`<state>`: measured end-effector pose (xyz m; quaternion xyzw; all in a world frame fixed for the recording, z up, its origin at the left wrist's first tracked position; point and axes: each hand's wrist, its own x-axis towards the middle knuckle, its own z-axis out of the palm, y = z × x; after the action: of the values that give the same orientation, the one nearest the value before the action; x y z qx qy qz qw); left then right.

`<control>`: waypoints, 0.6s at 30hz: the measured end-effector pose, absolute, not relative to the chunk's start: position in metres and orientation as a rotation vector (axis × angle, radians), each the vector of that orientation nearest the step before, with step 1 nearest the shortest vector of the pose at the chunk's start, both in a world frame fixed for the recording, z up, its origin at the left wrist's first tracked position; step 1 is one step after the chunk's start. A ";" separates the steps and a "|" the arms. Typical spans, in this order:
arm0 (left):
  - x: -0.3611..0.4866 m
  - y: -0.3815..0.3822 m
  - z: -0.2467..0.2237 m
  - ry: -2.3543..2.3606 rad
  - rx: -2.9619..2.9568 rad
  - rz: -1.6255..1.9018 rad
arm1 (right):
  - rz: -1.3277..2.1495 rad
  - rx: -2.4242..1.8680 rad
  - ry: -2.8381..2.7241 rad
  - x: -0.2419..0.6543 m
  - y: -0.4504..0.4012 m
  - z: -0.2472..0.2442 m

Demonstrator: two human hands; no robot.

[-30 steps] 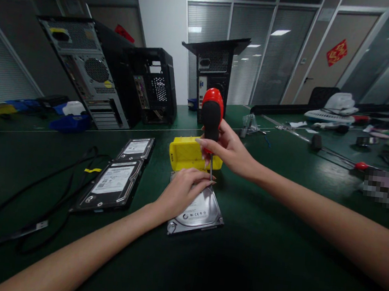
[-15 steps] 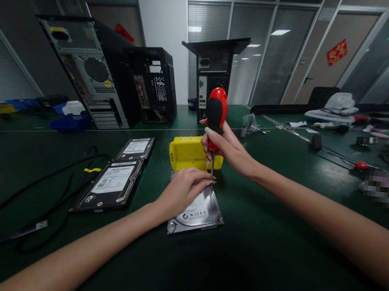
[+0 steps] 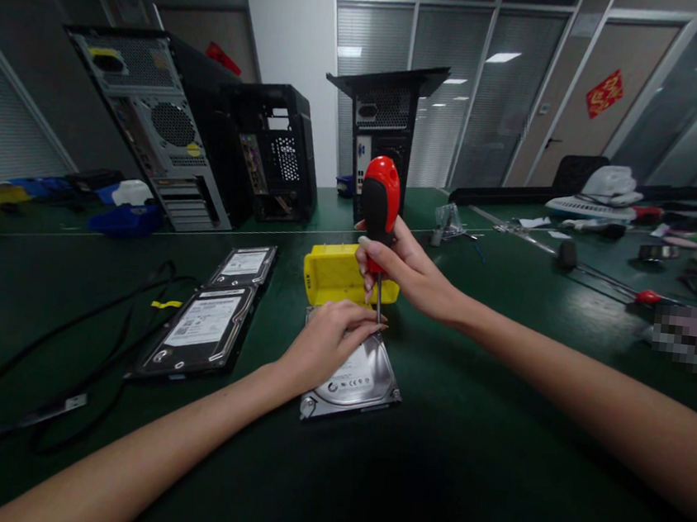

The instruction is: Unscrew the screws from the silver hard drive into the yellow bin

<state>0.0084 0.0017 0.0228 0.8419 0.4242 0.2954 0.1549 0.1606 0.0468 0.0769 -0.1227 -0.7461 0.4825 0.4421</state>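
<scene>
A silver hard drive (image 3: 353, 386) lies on the green table in front of me. My left hand (image 3: 333, 334) rests over its far part, thumb and fingers pinched together around the tip of the screwdriver shaft; anything small between them is hidden. My right hand (image 3: 395, 262) grips a red and black screwdriver (image 3: 381, 202) by the lower handle. It stands nearly upright, its top leaning a little left, its shaft reaching down to the drive's far right corner. Just behind the drive sits an open yellow box (image 3: 338, 275).
Two more hard drives (image 3: 205, 325) and a black cable (image 3: 119, 345) lie at the left. Computer cases (image 3: 206, 130) stand along the back, one (image 3: 384, 124) behind the screwdriver. Tools, including a red-handled one (image 3: 648, 297), are at the right.
The screwdriver's handle has tilted slightly to the left, and the fingers of my right hand have shifted with it. My left hand and the drive have stayed in place.
</scene>
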 end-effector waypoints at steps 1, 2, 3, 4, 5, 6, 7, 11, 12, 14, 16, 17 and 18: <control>0.008 0.002 0.023 1.214 2.410 0.846 | 1.196 -0.310 -1.847 0.161 0.048 0.077; 0.008 0.002 0.023 1.214 2.408 0.847 | 1.195 -0.312 -1.841 0.161 0.048 0.077; 0.008 0.002 0.023 1.216 2.406 0.848 | 1.192 -0.312 -1.833 0.161 0.049 0.076; 0.008 0.002 0.023 1.218 2.405 0.849 | 1.188 -0.312 -1.826 0.161 0.049 0.077; 0.008 0.002 0.023 1.222 2.404 0.850 | 1.183 -0.315 -1.819 0.161 0.049 0.077; 0.008 0.002 0.023 1.226 2.404 0.849 | 1.178 -0.324 -1.816 0.161 0.050 0.077; 0.008 0.001 0.023 1.231 2.404 0.849 | 1.171 -0.335 -1.812 0.161 0.050 0.077; 0.009 0.001 0.024 1.242 2.404 0.846 | 1.140 -0.354 -1.797 0.162 0.050 0.078; 0.009 0.001 0.024 1.241 2.406 0.849 | 1.135 -0.355 -1.790 0.162 0.050 0.077; 0.009 0.001 0.023 1.236 2.413 0.855 | 1.137 -0.371 -1.779 0.161 0.050 0.077; 0.009 0.001 0.022 1.237 2.415 0.859 | 1.148 -0.383 -1.757 0.161 0.050 0.076; 0.009 0.001 0.022 1.239 2.414 0.858 | 1.156 -0.381 -1.744 0.161 0.051 0.076; 0.009 0.001 0.021 1.241 2.412 0.856 | 1.165 -0.370 -1.730 0.161 0.051 0.075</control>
<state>0.0089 0.0010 0.0214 0.8386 0.4315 0.2976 0.1483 0.1608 0.0510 0.0753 -0.1523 -0.7121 0.4797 0.4895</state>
